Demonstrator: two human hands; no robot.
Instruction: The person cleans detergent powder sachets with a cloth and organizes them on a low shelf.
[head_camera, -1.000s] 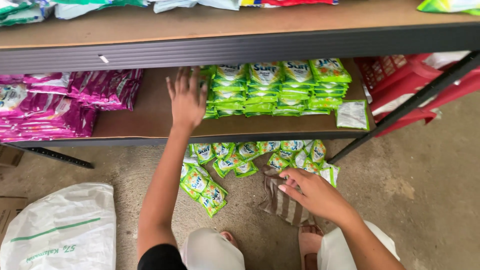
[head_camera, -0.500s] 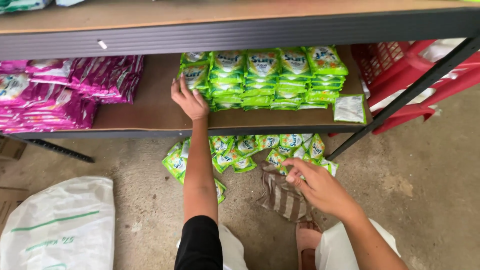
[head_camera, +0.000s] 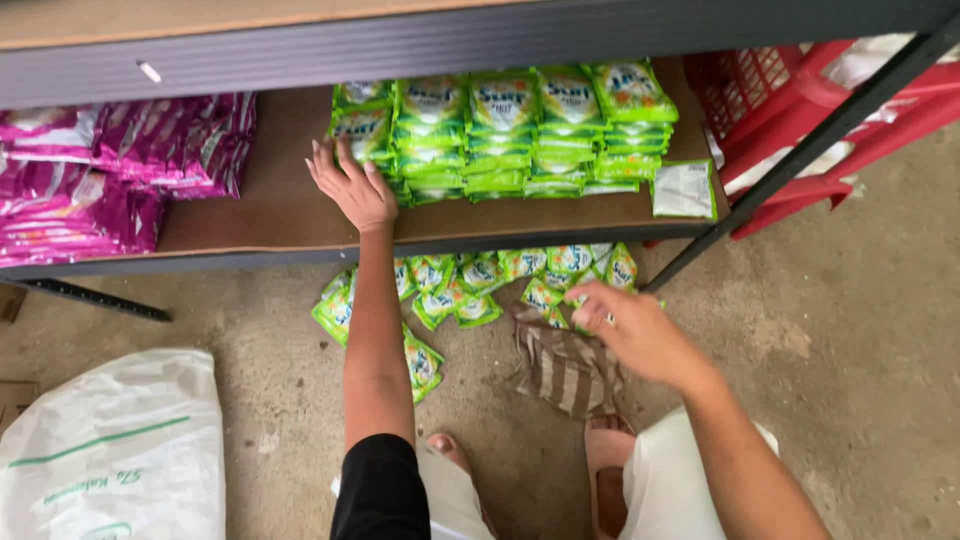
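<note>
My left hand (head_camera: 352, 183) rests flat, fingers spread, on the lower shelf board (head_camera: 290, 205), pressed against the left side of the stacked green sachets (head_camera: 500, 130). My right hand (head_camera: 625, 325) reaches down over the loose green sachets (head_camera: 470, 285) scattered on the floor; its fingers curl at a green sachet near the right end of the pile. Whether the fingers actually grip it is unclear. A striped brown cloth (head_camera: 565, 365) lies on the floor just below that hand.
Pink sachets (head_camera: 110, 170) are piled at the shelf's left. A white sachet (head_camera: 685, 188) lies at the shelf's right end. Red plastic crates (head_camera: 800, 95) stand behind a dark metal brace (head_camera: 800, 155). A white sack (head_camera: 110, 450) sits on the concrete floor at lower left.
My left hand has dropped from the green stack's top left to the shelf board beside it. My right hand has moved slightly right over the floor sachets. The view has shifted downward.
</note>
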